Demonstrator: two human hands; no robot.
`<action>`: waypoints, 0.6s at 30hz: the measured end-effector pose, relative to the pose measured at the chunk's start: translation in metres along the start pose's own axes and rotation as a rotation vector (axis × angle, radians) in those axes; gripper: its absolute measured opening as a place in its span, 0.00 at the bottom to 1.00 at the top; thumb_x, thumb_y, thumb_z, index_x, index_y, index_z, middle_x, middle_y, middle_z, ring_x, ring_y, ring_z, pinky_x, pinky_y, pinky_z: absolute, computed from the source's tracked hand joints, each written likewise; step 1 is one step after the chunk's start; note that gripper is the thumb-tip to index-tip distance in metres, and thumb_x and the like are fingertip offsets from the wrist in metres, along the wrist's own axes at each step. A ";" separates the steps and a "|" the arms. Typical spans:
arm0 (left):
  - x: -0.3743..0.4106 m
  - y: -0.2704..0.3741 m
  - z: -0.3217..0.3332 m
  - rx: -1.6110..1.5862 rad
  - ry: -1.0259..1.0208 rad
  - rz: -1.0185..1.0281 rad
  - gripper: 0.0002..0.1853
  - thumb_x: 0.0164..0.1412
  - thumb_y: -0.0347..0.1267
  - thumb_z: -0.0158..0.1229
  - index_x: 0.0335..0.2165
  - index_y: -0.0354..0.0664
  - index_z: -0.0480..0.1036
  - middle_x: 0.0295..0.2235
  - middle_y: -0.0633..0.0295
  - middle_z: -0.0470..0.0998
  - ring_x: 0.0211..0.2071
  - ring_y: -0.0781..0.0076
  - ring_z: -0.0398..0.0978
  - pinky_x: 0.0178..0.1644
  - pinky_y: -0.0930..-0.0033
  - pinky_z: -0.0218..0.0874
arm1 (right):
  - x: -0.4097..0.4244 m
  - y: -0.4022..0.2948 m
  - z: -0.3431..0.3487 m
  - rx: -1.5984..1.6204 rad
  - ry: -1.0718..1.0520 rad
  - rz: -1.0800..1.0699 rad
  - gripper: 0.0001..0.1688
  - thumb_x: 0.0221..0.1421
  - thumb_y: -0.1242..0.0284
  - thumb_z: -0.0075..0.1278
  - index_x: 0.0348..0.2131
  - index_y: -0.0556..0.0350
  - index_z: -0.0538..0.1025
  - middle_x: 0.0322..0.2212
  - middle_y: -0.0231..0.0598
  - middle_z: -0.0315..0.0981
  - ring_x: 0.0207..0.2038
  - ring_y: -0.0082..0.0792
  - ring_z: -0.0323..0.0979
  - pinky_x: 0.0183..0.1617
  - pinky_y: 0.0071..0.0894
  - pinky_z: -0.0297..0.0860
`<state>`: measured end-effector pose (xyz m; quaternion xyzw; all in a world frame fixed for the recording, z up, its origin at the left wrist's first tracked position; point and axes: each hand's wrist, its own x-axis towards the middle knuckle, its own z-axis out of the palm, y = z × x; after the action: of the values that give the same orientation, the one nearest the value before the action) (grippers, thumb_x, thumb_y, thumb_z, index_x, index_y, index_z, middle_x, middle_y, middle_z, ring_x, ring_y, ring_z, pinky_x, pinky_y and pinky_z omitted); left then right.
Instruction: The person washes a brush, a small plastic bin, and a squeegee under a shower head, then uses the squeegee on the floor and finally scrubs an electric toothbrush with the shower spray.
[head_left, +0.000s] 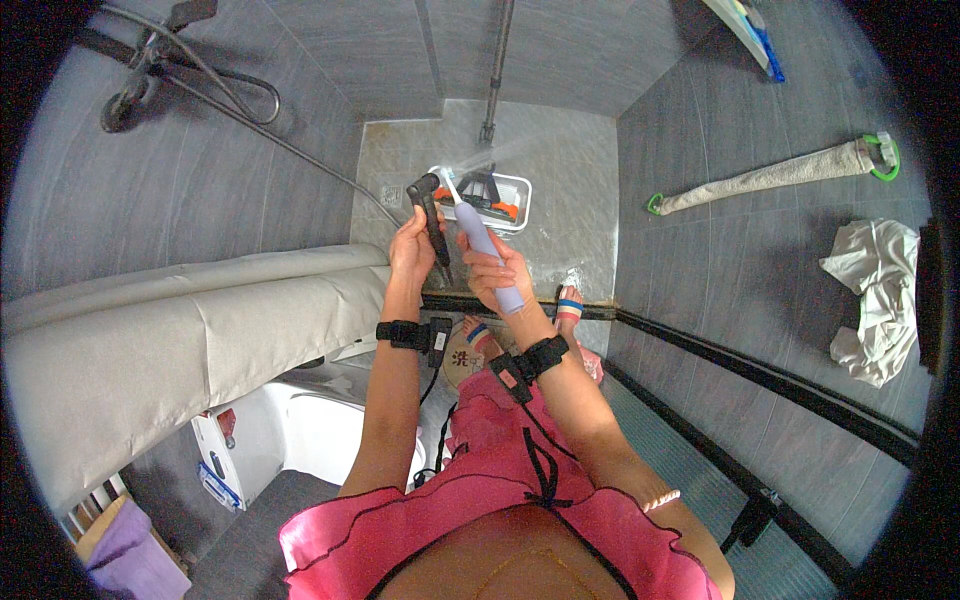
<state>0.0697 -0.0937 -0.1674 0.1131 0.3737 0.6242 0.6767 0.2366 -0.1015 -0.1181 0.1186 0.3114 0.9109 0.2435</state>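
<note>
My left hand (412, 241) grips a black handheld sprayer (430, 214) on a hose. Water sprays from its head toward the upper right, across the bristle end of a pale lavender electric toothbrush (480, 236). My right hand (501, 271) is closed around the toothbrush's handle, with the brush head pointing up and left beside the sprayer head. Below both on the floor sits a white rectangular basin (526, 196). In the basin rests an orange and dark mop head (504, 211), joined to a long grey pole (493, 97).
A metal hose (300, 150) runs along the left wall from a shower fixture (139, 90). A beige curtain (150, 337) is bunched at left. A black floor sill (592, 310) crosses near my feet. White cloth (877, 300) and a towel strip (772, 176) hang on the right wall.
</note>
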 end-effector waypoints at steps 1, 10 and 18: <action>0.000 0.000 0.001 0.007 0.010 0.007 0.20 0.57 0.42 0.41 0.37 0.34 0.63 0.29 0.62 0.67 0.30 0.69 0.62 0.38 0.69 0.55 | -0.001 -0.001 -0.001 0.017 0.010 0.004 0.26 0.54 0.62 0.35 0.45 0.66 0.56 0.16 0.34 0.55 0.08 0.18 0.53 0.07 0.14 0.53; -0.008 0.006 0.020 -0.010 0.061 -0.013 0.17 0.57 0.38 0.41 0.34 0.33 0.65 0.26 0.64 0.66 0.28 0.73 0.61 0.35 0.75 0.52 | -0.004 0.000 0.001 -0.024 0.070 -0.068 0.24 0.55 0.61 0.33 0.41 0.66 0.58 0.14 0.33 0.54 0.08 0.17 0.53 0.07 0.14 0.53; -0.001 0.006 0.019 -0.001 0.063 0.016 0.17 0.57 0.39 0.41 0.34 0.33 0.65 0.26 0.63 0.66 0.28 0.73 0.61 0.35 0.74 0.52 | -0.004 -0.002 0.001 -0.115 0.092 -0.076 0.25 0.55 0.62 0.33 0.42 0.68 0.58 0.15 0.34 0.55 0.07 0.17 0.52 0.05 0.13 0.52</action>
<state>0.0777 -0.0870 -0.1498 0.0958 0.3936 0.6331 0.6595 0.2414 -0.1019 -0.1191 0.0505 0.2734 0.9220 0.2696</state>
